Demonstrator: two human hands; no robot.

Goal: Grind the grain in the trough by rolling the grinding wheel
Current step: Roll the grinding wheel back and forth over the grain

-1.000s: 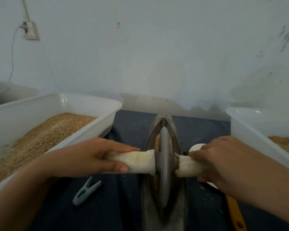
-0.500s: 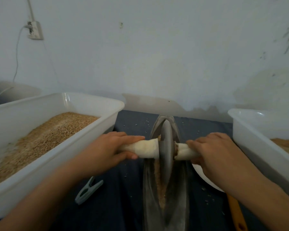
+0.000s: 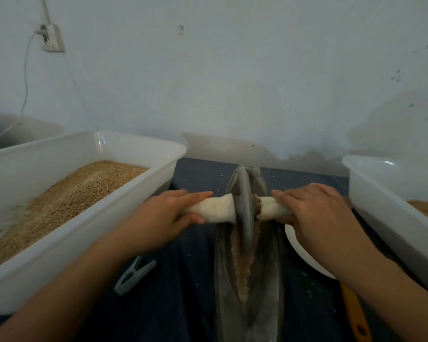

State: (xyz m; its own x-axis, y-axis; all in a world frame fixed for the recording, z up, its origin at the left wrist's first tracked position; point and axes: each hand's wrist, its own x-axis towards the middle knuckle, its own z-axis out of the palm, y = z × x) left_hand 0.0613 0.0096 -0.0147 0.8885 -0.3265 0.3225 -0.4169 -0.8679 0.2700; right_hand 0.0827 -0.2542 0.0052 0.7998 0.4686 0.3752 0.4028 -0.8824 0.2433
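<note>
Nearest you, crushed grain (image 3: pixel 242 267) lies along the bottom of the narrow trough (image 3: pixel 269 280), kept in the wheel's track. Your left hand (image 3: pixel 158 218) and right hand (image 3: pixel 316 215) each wrap a firm grip round the cloth-wrapped axle (image 3: pixel 220 209), one on either side, which looks meant to keep the grinding wheel (image 3: pixel 244 206) upright in the groove. The wheel stands towards the trough's far end, just short of the wall (image 3: pixel 232 82)

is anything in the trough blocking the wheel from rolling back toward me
Nothing visible does. The grinding wheel stands at the far end of the trough, and only ground grain lies in the channel nearer the person. The left hand and right hand grip the wrapped handles either side.
</note>
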